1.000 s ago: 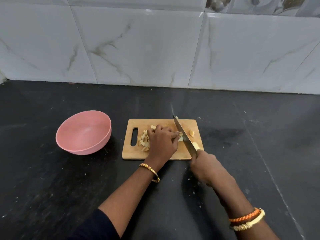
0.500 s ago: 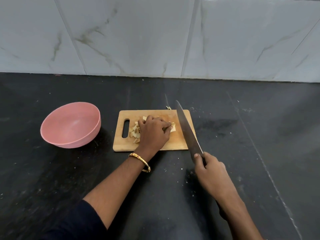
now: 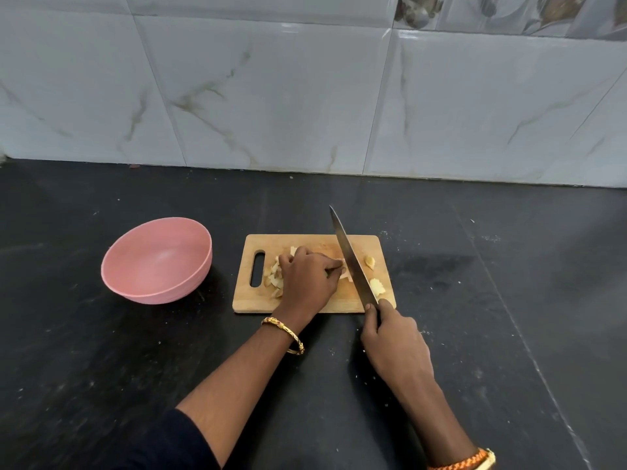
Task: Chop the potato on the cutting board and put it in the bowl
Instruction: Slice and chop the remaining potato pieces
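Observation:
A wooden cutting board (image 3: 258,301) lies on the black counter. Pale potato pieces (image 3: 275,272) are heaped on its left half, and two more pieces (image 3: 377,285) lie at its right edge. My left hand (image 3: 310,278) sits over the heap with curled fingers that hold a piece against the board. My right hand (image 3: 393,340) grips the handle of a long knife (image 3: 349,257). Its blade slants across the board, right beside my left fingertips. The pink bowl (image 3: 157,261) stands to the left of the board and holds nothing.
A white marbled tile wall (image 3: 305,96) rises behind the counter. Small white crumbs speckle the dark counter (image 3: 475,300) around the board.
The knife swung out to the board's right side half a second ago and has come back over the board beside my left fingers. My left hand stayed on the potato heap.

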Demonstrator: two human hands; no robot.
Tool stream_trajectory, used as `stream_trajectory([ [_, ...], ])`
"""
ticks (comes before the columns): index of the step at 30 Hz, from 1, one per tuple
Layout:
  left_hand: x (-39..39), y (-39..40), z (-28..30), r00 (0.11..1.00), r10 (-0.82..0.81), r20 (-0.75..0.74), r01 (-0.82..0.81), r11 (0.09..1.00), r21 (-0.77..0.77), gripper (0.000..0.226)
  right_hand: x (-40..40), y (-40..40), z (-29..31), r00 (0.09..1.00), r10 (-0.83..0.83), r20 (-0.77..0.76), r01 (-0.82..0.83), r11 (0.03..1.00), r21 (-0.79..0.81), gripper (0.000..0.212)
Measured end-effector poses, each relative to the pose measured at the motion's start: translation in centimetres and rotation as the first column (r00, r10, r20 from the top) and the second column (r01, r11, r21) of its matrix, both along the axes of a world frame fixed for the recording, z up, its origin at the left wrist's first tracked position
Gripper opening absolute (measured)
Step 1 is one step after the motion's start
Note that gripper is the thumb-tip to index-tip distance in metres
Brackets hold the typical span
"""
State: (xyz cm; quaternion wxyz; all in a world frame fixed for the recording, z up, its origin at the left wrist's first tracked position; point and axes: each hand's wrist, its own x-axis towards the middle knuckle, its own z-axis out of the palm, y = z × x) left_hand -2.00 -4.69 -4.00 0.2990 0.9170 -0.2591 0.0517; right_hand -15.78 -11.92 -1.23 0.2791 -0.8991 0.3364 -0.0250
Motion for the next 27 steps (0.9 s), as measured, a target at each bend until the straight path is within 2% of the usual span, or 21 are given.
stream_trajectory([
  [14,-0.1,-0.1,0.4,1.0,0.0,-0.023,-0.001,0.997,-0.074,0.02,2.5,0.4,0.7,0.995,0.032,-0.098,-0.033,0.999,-0.009,0.024],
  [27,0.2,0.3,0.7,1.0,-0.004,0.015,0.005,0.999,-0.054,0.02,1.4,-1.9,1.0,0.958,0.107,-0.265,-0.077,0.989,0.123,0.03],
])
